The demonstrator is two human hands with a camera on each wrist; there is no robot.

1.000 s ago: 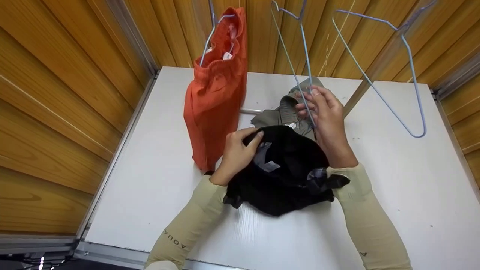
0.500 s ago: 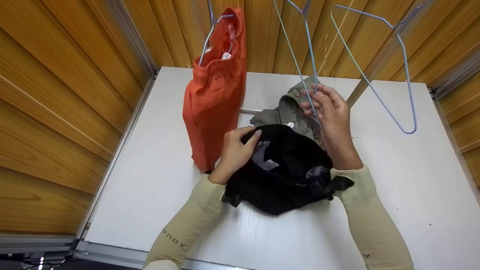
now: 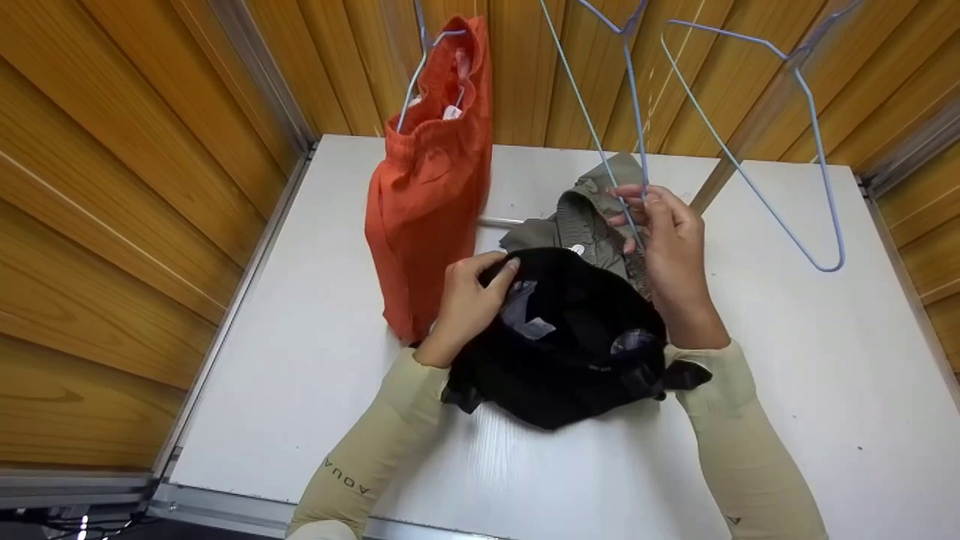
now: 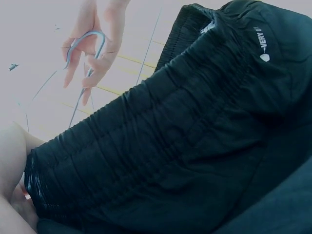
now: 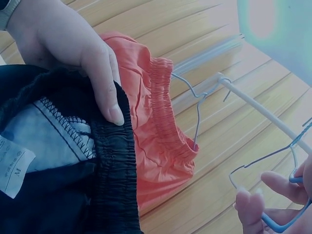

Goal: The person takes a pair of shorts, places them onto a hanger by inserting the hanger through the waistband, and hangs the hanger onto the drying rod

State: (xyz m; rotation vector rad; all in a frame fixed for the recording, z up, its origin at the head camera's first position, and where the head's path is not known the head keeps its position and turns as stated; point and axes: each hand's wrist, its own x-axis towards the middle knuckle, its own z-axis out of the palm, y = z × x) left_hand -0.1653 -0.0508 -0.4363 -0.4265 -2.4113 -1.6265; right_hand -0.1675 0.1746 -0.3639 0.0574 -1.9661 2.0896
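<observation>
Black elastic-waist shorts [image 3: 551,394] are held above the white table, their waist opening facing up. My left hand [image 3: 469,304] pinches the left part of the waistband, thumb on the inside, as the right wrist view shows. A pale label [image 5: 14,168] hangs inside the waist. My right hand [image 3: 673,259] holds the lower end of a blue wire hanger [image 3: 635,105] between thumb and fingers, just beyond the shorts. In the left wrist view, the hanger's bent end [image 4: 91,33] loops across that hand. Hanger and waistband look apart.
Orange elastic-waist bottoms [image 3: 427,210] hang on another hanger at the left. Grey-green clothing [image 3: 592,232] lies on the white table [image 3: 300,337] behind the shorts. A bare wire hanger [image 3: 830,187] hangs at the right. A pale rail [image 5: 263,109] carries hangers.
My right hand has moved to the right and slightly nearer, swinging the hanger's lower end with it. The left hand and the black shorts have barely shifted.
</observation>
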